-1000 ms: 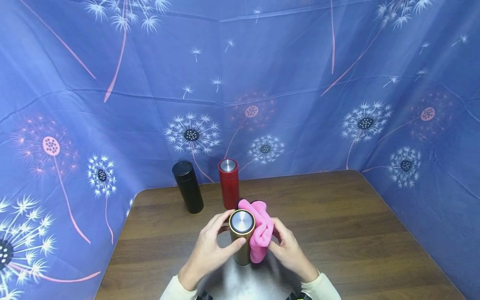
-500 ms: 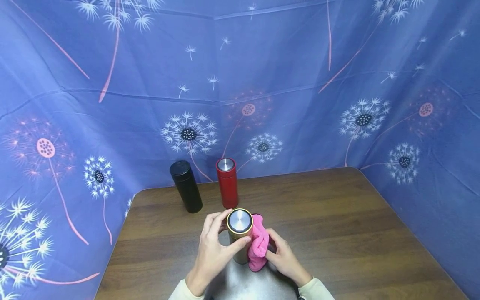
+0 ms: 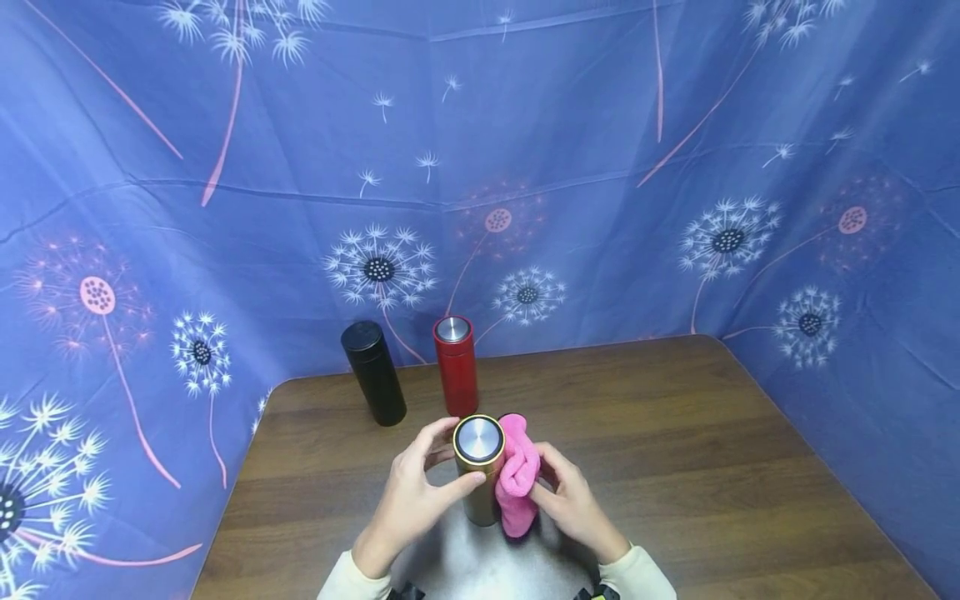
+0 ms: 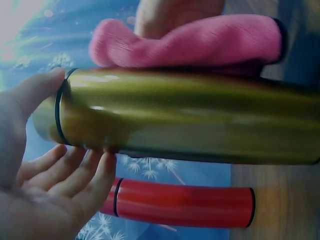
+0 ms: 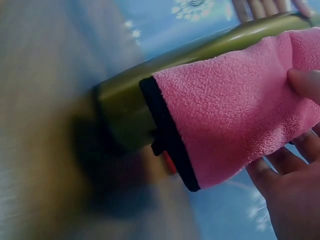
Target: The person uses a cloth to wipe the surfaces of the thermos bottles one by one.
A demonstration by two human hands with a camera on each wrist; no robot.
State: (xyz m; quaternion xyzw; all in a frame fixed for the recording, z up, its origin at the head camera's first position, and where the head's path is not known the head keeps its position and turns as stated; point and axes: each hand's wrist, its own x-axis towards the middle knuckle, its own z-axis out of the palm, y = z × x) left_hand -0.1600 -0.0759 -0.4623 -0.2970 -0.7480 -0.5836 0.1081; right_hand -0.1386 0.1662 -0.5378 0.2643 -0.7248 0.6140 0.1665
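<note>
A gold thermos bottle [image 3: 482, 500] with a silver-topped lid stands upright near the front middle of the table. Around its upper part my left hand [image 3: 412, 504] grips with thumb and fingers; in the left wrist view the thumb lies by the dark ring under the lid. My right hand [image 3: 576, 507] holds a folded pink cloth [image 3: 517, 475] with black edging against the bottle's right side. In the right wrist view the thumb presses the cloth [image 5: 225, 105] from above, with fingers under it. The cloth hides part of the bottle's side.
Behind the gold bottle stands a red thermos bottle [image 3: 457, 371] with a silver lid top. A black bottle [image 3: 375, 375] is to its left. The brown wooden table [image 3: 675, 433] meets a blue dandelion-print curtain [image 3: 600, 250] at the back and sides.
My right hand has slid the pink cloth toward me along the bottle's right side, then slightly back away. The left hand keeps its grip on the bottle. The head view has shifted a little.
</note>
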